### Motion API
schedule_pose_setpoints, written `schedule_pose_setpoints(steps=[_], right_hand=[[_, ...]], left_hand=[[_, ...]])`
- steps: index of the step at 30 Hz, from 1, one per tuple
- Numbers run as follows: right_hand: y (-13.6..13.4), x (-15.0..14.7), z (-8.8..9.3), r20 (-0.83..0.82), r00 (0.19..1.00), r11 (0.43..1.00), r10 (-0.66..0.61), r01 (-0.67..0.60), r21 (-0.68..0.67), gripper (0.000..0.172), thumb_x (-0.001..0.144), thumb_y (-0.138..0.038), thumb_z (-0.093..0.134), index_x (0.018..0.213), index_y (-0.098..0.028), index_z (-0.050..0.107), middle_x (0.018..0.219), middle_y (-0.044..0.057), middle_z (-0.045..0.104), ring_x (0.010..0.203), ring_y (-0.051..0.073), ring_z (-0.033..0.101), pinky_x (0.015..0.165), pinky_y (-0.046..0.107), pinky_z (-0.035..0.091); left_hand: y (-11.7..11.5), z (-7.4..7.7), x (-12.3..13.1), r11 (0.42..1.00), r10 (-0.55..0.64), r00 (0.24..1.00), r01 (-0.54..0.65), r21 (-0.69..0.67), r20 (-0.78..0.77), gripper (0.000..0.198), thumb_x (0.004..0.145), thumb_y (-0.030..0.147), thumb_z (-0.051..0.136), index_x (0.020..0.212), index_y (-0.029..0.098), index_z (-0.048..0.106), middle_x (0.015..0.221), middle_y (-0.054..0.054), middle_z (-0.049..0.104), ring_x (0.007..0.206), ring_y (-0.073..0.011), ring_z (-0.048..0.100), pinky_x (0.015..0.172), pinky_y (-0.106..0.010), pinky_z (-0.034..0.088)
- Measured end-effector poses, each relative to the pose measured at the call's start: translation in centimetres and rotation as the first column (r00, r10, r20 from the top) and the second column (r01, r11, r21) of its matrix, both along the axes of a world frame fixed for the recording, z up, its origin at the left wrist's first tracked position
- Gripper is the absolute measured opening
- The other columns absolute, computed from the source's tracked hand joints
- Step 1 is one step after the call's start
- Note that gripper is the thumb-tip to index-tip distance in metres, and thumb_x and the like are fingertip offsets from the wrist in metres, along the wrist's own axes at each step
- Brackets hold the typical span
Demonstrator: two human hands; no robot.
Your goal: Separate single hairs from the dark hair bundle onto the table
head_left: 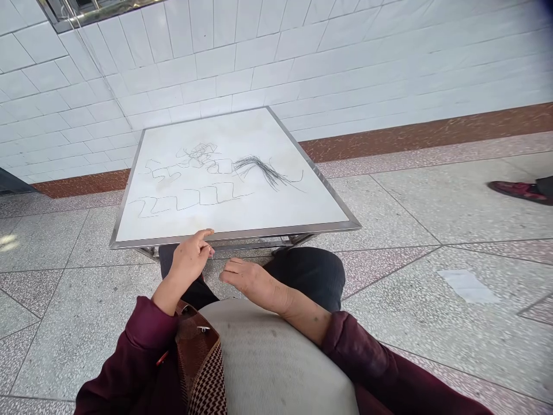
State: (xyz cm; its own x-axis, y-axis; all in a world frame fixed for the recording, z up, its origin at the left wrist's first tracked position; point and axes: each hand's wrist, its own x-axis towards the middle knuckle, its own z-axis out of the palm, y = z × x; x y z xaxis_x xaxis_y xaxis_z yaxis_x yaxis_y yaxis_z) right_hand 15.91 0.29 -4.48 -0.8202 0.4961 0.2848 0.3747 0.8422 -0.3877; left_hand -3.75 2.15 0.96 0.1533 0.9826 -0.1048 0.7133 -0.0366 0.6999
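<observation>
My left hand [190,258] hovers just below the near edge of a low white table [302,225] with a metal frame. Its thumb and forefinger are pinched together, seemingly on a very thin strand I cannot make out. My right hand [254,282] rests over my lap beside it, fingers held together and pointing left, with nothing visible in them. On the tabletop lie thin dark strands bent into zigzag shapes [190,202], a small tangled figure [199,154] and a loose bundle of dark hair-like strands [263,170].
The table stands against a white tiled wall [345,63] with a brown skirting band. Speckled stone floor tiles surround it. A piece of white paper [469,286] lies on the floor at right. Another person's red shoe [518,190] shows at the far right edge.
</observation>
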Motion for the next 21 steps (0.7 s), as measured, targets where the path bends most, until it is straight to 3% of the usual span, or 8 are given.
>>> schedule_pose_setpoints(steps=[7, 14, 21], right_hand=[[0.0, 0.1, 0.8, 0.032, 0.991, 0.985, 0.127, -0.13, 0.11, 0.031, 0.095, -0.005, 0.031, 0.086, -0.018, 0.059, 0.079, 0.004, 0.054, 0.073, 0.016, 0.04, 0.064, 0.027, 0.034], [0.8, 0.9, 0.1, 0.045, 0.998, 0.976, 0.038, -0.046, 0.213, 0.024, 0.098, -0.011, 0.037, 0.094, -0.018, 0.06, 0.085, 0.005, 0.058, 0.079, 0.017, 0.042, 0.07, 0.028, 0.037], [0.5, 0.9, 0.4, 0.094, 0.996, 0.956, -0.006, -0.022, 0.293, 0.018, 0.096, -0.01, 0.043, 0.094, -0.017, 0.06, 0.086, 0.004, 0.059, 0.081, 0.017, 0.044, 0.071, 0.029, 0.037]], left_hand=[[-0.4, 0.4, 0.4, 0.997, -0.077, 0.997, 0.077, -0.022, -0.016, 0.044, 0.083, 0.013, 0.043, 0.121, 0.027, 0.059, 0.079, 0.004, 0.073, 0.08, -0.0158, 0.068, 0.079, -0.028, 0.046], [0.1, 0.3, -0.6, 0.996, -0.063, 0.988, 0.07, -0.05, 0.139, 0.043, 0.085, 0.015, 0.043, 0.125, 0.025, 0.055, 0.084, 0.002, 0.073, 0.076, -0.015, 0.071, 0.082, -0.028, 0.049], [0.1, 0.0, -0.1, 0.999, -0.03, 0.993, 0.033, -0.029, 0.11, 0.043, 0.084, 0.014, 0.043, 0.123, 0.025, 0.057, 0.083, 0.003, 0.072, 0.071, -0.0148, 0.071, 0.079, -0.028, 0.048]])
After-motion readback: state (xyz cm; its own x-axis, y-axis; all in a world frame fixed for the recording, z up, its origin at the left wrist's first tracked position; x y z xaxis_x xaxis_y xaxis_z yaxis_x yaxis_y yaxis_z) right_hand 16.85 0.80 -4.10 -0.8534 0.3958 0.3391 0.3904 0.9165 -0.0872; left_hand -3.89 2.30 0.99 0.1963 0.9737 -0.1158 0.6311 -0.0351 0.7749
